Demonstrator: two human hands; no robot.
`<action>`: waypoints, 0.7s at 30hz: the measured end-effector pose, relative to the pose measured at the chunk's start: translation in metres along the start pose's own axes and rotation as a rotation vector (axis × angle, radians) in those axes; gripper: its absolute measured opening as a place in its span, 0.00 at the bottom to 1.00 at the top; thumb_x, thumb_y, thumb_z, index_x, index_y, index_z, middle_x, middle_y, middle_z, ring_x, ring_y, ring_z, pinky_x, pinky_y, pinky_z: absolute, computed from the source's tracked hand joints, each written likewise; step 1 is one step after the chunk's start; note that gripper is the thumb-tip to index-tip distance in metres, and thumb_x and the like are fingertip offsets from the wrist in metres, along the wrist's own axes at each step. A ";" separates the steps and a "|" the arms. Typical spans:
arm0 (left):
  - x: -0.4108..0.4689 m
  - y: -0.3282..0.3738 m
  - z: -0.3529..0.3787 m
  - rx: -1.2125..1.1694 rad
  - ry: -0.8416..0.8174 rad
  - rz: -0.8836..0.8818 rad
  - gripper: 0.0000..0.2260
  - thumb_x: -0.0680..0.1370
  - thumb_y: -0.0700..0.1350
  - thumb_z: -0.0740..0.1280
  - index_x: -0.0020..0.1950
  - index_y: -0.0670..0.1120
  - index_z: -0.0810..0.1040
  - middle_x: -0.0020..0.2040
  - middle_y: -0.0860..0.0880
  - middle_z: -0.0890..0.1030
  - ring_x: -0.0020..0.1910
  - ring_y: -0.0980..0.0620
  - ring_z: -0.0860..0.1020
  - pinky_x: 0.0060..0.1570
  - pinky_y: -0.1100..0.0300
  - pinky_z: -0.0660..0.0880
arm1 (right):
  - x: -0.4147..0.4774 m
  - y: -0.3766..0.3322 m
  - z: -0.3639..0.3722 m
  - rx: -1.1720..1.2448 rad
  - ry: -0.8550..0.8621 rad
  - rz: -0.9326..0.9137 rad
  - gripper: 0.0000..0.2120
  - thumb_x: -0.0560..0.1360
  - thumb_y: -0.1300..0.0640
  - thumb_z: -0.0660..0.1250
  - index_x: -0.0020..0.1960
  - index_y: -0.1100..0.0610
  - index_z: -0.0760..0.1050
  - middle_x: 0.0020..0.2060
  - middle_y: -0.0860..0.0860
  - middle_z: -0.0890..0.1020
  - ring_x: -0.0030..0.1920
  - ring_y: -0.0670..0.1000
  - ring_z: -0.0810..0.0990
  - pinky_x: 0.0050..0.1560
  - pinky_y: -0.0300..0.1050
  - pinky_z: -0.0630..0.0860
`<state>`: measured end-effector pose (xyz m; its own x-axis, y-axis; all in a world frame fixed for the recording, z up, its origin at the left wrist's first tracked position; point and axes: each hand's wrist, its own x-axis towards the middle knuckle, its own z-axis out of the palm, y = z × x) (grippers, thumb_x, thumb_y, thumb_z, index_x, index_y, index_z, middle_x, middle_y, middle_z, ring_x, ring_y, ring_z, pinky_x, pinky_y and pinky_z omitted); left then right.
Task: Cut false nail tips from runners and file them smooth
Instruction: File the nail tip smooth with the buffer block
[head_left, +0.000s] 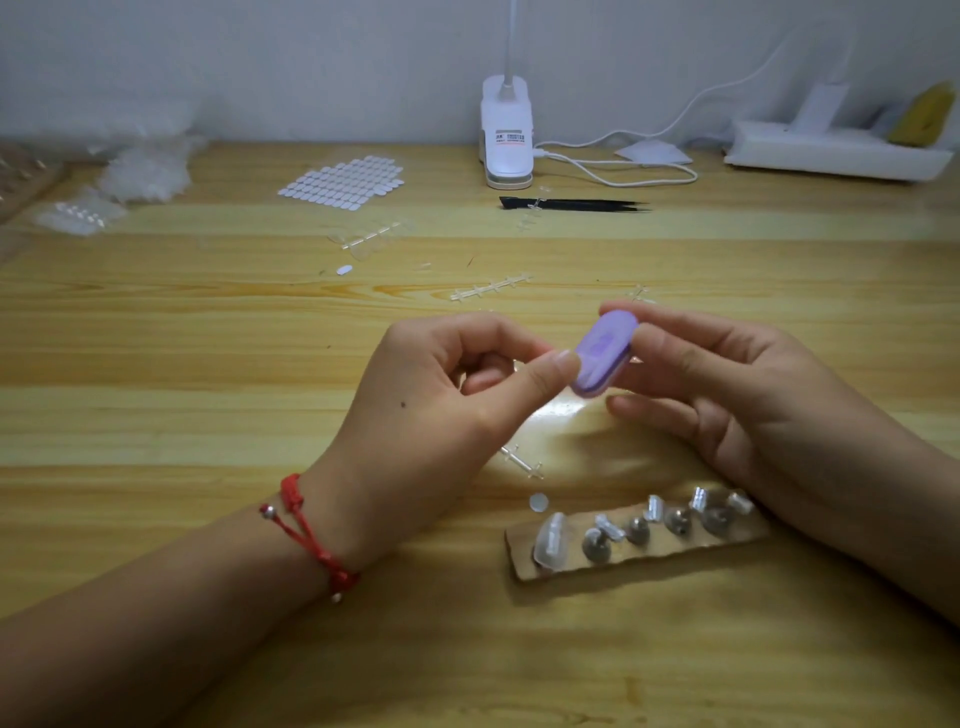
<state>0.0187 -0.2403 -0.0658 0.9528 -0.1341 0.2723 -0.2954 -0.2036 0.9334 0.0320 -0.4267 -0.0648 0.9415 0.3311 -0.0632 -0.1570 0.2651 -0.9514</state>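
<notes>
Purple oval plastic file (605, 358), light and stiff by the look, is pinched at its rim by the right hand (727, 395) above the wooden table (156, 338); left hand (441, 400) thumb and forefinger close against it, any clear nail tip between them too small to confirm.

Both forearms come in from the lower corners and the hands almost meet. The left hand (441, 384) curls its fingers, thumb tip against the forefinger; the right hand (727, 395) pinches a purple file (605, 353) between thumb and fingers.
</notes>
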 end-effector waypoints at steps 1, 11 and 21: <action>0.000 0.000 0.000 -0.009 0.017 0.003 0.05 0.69 0.48 0.72 0.36 0.47 0.83 0.28 0.39 0.64 0.26 0.56 0.62 0.27 0.68 0.60 | 0.000 0.000 0.000 0.019 0.007 0.001 0.13 0.62 0.54 0.72 0.46 0.53 0.86 0.44 0.55 0.86 0.43 0.48 0.85 0.39 0.35 0.80; -0.001 0.001 -0.001 0.016 0.051 0.056 0.06 0.70 0.49 0.74 0.35 0.49 0.81 0.27 0.49 0.61 0.26 0.56 0.61 0.28 0.66 0.60 | -0.001 0.000 0.000 0.014 0.010 0.003 0.14 0.63 0.54 0.72 0.47 0.53 0.86 0.45 0.55 0.86 0.44 0.48 0.86 0.38 0.35 0.80; -0.001 -0.001 -0.001 0.025 0.036 0.065 0.06 0.70 0.48 0.73 0.35 0.49 0.81 0.28 0.45 0.62 0.27 0.56 0.62 0.29 0.66 0.61 | -0.002 0.001 0.000 -0.038 -0.016 -0.011 0.14 0.63 0.53 0.73 0.48 0.52 0.86 0.45 0.55 0.86 0.45 0.49 0.86 0.38 0.35 0.80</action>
<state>0.0186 -0.2388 -0.0666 0.9333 -0.1133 0.3407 -0.3580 -0.2203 0.9074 0.0297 -0.4270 -0.0651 0.9382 0.3427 -0.0479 -0.1349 0.2347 -0.9627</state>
